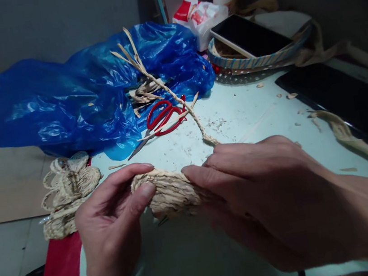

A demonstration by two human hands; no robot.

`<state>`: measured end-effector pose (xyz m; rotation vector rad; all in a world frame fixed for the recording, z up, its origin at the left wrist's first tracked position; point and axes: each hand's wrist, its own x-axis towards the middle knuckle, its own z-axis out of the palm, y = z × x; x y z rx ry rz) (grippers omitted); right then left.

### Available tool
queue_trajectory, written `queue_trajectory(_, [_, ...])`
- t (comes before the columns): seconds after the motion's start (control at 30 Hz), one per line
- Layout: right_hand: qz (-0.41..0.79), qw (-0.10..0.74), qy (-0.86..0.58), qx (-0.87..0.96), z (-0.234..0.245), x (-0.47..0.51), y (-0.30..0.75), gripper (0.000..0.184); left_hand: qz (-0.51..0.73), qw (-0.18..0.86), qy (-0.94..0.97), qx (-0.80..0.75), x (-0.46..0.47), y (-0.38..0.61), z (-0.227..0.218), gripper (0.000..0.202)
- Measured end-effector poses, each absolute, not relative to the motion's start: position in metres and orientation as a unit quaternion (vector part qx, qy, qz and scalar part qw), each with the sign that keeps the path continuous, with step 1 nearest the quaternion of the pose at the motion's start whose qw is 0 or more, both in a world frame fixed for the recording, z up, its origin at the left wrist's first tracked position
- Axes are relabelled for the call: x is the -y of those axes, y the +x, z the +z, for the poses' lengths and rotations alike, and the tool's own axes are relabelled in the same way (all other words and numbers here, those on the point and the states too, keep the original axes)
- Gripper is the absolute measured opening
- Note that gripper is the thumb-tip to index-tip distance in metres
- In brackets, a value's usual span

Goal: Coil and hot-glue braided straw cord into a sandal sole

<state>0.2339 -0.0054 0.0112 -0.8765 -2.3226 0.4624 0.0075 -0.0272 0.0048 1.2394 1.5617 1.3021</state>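
Observation:
A coiled piece of braided straw (174, 192) is held up between my two hands above the table's near edge. My left hand (114, 230) pinches its left end, thumb in front and fingers behind. On the right end, the fingers of my right hand (256, 187) close over the coil and hide part of it. From behind my right hand a loose straw braid (186, 105) runs up and away, ending in several unbraided strands. Under the braid lie red-handled scissors (164, 120), their blades pointing toward the lower left.
A blue plastic bag (62, 100) with straw strands covers the back left. Finished-looking woven straw pieces (70, 186) sit at the left edge, above a red sheet (57, 274). At the back right, a phone (251, 35) rests on a round tray (228, 61); a dark flat panel (339, 98) lies nearer.

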Motion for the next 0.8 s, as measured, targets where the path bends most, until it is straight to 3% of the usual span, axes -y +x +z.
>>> queue_trajectory(0.2, [0.127,0.247,-0.373,0.885,0.009,0.007,0.228,0.037,0.528,0.399,0.478,-0.577,0.025,0.011,0.005,0.022])
queue_trajectory(0.43, [0.025,0.259,-0.35,0.9,0.004,0.006,0.225,0.031,0.559,0.428,0.446,-0.553,0.023,0.017,0.006,0.021])
queue_trajectory(0.7, [0.048,0.233,-0.381,0.893,0.004,0.006,0.228,0.031,0.528,0.523,0.448,-0.497,0.013,0.017,0.008,0.036])
queue_trajectory(0.8, [0.07,0.249,-0.389,0.884,0.009,0.001,0.231,0.033,0.497,0.486,0.533,-0.482,0.008,0.0,0.013,0.051])
